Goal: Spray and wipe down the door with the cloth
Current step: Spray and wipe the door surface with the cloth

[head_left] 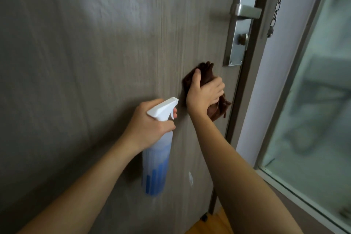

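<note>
A brown cloth [206, 74] is pressed flat against the grey wood-grain door [95, 62] just below the metal lock plate [240, 30], which serves here as the landmark. The cloth is covered by the right hand [206, 91]; its fingers [218, 85] are spread and only slightly bent over the bunched fabric, with the thumb laid along the cloth's left side. Folds of cloth are seen above the fingertips and hanging below the palm, towards the door's edge.

Below and to the left of the lock plate, a white spray bottle [157, 157] with blue markings is gripped round its neck by the left hand [150, 125]. One finger is curled on the trigger, and the nozzle is pointed towards the right wrist and the door surface beside it.

Several things could go wrong from here. If the trigger were squeezed now, the right hand rather than the door would probably be wetted, because the nozzle is so near the wrist. The loose lower folds could be caught between the door edge and the frame [252, 81] during a sideways stroke. An upward wipe could snag the cloth on the plate's lower corner or on the handle [247, 12] above it. A pale mark [190, 178] well below the lock plate could be missed if wiping is kept this high.
</note>
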`<control>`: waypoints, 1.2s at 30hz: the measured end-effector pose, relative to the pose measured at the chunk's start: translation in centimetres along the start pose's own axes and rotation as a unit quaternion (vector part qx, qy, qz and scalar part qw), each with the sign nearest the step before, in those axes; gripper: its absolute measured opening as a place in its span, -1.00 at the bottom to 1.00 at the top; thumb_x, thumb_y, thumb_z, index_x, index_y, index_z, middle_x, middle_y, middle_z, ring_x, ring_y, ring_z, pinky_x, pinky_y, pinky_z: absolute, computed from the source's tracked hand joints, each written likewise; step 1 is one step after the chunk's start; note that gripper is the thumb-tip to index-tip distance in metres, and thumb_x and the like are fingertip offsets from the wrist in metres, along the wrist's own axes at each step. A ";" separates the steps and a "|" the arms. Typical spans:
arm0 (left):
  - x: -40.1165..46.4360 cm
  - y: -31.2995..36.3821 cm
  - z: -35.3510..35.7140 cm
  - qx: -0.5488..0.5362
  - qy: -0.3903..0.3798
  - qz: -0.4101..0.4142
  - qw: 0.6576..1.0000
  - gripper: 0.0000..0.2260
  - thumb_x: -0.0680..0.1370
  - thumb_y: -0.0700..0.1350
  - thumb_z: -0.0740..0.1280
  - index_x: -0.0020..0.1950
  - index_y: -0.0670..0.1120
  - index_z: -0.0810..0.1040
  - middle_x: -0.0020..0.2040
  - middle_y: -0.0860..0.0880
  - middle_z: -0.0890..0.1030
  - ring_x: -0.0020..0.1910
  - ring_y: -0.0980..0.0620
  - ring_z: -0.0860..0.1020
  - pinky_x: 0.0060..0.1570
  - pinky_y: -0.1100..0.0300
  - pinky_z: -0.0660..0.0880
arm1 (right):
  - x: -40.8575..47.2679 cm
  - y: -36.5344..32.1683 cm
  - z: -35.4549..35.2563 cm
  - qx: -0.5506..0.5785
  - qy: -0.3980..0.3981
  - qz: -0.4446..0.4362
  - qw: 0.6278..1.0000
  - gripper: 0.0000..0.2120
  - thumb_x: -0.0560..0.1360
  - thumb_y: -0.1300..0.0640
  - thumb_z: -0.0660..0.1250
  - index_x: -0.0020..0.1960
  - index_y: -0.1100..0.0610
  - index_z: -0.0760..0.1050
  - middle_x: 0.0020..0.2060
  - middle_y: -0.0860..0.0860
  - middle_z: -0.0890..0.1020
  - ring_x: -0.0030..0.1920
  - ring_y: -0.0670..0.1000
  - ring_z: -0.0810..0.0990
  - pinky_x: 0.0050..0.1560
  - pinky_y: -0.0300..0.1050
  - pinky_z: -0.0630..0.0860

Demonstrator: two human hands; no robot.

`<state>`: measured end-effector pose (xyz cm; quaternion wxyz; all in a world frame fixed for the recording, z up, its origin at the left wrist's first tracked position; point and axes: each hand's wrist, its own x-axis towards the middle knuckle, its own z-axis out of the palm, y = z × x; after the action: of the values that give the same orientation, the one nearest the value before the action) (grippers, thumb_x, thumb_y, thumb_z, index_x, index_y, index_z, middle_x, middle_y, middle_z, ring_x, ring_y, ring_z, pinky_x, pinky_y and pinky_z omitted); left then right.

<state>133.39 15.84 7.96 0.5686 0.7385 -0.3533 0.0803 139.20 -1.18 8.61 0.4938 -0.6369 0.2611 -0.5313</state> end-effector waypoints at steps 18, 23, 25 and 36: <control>0.2 -7.8 10.7 0.030 0.043 -0.045 0.998 -0.88 0.35 -0.31 0.40 -0.14 -0.20 0.61 -0.21 -0.06 0.64 -0.16 0.00 0.63 -0.12 0.09 0.55 | 1.3 8.2 0.3 0.053 0.028 -0.150 0.987 -0.44 0.37 -0.32 0.25 0.00 0.19 0.45 -0.07 0.04 0.41 0.06 0.15 0.41 0.14 0.17 0.31; 0.1 -8.3 11.2 0.037 0.059 -0.032 0.997 -0.86 0.35 -0.27 0.39 -0.12 -0.14 0.64 -0.18 -0.02 0.68 -0.12 -0.01 0.66 -0.07 0.17 0.58 | 1.7 8.7 0.3 0.051 0.026 -0.173 0.983 -0.42 0.37 -0.31 0.29 0.01 0.23 0.47 -0.05 0.10 0.46 0.06 0.18 0.45 0.13 0.27 0.35; 0.1 -9.2 11.3 0.042 0.070 -0.013 0.997 -0.85 0.34 -0.28 0.40 -0.12 -0.13 0.64 -0.17 0.00 0.69 -0.10 0.02 0.68 -0.05 0.19 0.58 | 1.5 9.7 0.4 0.047 0.030 -0.195 0.979 -0.41 0.38 -0.31 0.29 0.01 0.23 0.48 -0.05 0.11 0.49 0.05 0.18 0.46 0.12 0.27 0.36; -1.3 -10.6 12.4 0.030 0.045 0.017 0.998 -0.93 0.36 -0.22 0.41 -0.19 -0.10 0.59 -0.22 0.04 0.65 -0.15 0.06 0.64 -0.17 0.29 0.53 | 1.2 14.5 -1.0 0.026 -0.029 -0.104 0.994 -0.42 0.37 -0.38 0.18 0.03 0.13 0.39 0.00 -0.03 0.39 0.13 0.07 0.36 0.25 0.14 0.28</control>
<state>135.46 6.40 -5.23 0.5600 0.7449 -0.3373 0.1333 141.44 -7.97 -4.10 0.4598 -0.6628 0.1651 -0.5675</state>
